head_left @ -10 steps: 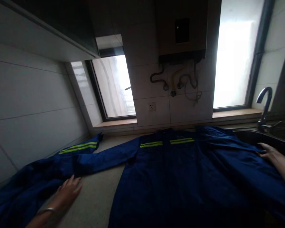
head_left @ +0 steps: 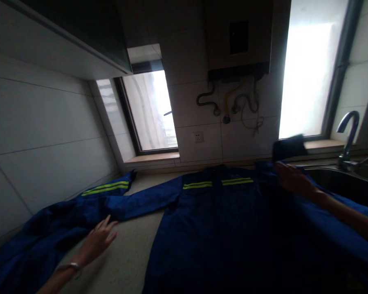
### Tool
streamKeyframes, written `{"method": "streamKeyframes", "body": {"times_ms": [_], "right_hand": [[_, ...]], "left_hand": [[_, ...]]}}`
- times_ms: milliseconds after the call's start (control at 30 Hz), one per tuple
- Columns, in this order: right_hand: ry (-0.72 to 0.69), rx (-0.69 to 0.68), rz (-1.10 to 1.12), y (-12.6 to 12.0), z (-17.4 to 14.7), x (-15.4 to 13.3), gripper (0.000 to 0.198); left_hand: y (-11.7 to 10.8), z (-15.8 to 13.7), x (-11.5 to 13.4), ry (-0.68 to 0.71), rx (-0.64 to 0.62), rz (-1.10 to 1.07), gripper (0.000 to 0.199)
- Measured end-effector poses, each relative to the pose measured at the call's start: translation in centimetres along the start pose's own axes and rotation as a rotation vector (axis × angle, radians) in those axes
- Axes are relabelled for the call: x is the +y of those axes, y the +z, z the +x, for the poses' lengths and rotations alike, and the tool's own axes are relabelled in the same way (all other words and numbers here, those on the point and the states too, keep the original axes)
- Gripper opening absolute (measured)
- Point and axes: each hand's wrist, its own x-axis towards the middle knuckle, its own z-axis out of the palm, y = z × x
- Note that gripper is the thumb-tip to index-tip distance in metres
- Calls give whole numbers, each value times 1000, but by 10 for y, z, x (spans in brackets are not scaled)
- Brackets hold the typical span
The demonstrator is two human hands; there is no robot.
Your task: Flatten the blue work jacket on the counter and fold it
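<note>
- Jacket [head_left: 227, 228], blue workwear, is spread flat on the counter [head_left: 129, 261]; soft, limp cloth is judged.
- Its far sleeve edge is lifted by the right hand [head_left: 292, 179], pinched shut.
- Left hand [head_left: 98, 241] is open, empty, beside the near sleeve [head_left: 79, 212], best gripped at the cuffs.

Your bare left hand [head_left: 98, 241] carries a thin silver metal bangle [head_left: 70, 266] at the wrist. Your right hand [head_left: 294, 179] wears nothing, and both forearms show bare, without sleeves.
</note>
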Motion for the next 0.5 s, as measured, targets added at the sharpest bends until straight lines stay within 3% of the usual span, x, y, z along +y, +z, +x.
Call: {"method": "streamKeyframes", "body": {"times_ms": [100, 167, 267, 400, 500], "right_hand": [[-273, -260, 200, 21, -17, -67, 53], [-332, -367, 292, 32, -36, -95, 61], [-333, -471, 305, 37, -52, -109, 58], [-302, -456, 308, 24, -38, -122, 44], [-301, -369, 309, 22, -21, -152, 40]], "left_hand": [[-4, 4, 34, 126, -14, 58, 46], [-7, 3, 57, 199, 4, 51, 43], [-15, -3, 87, 314, 38, -7, 39], [-27, -11, 122, 440, 67, -92, 35], [-36, -13, 152, 510, 58, -152, 33]]}}
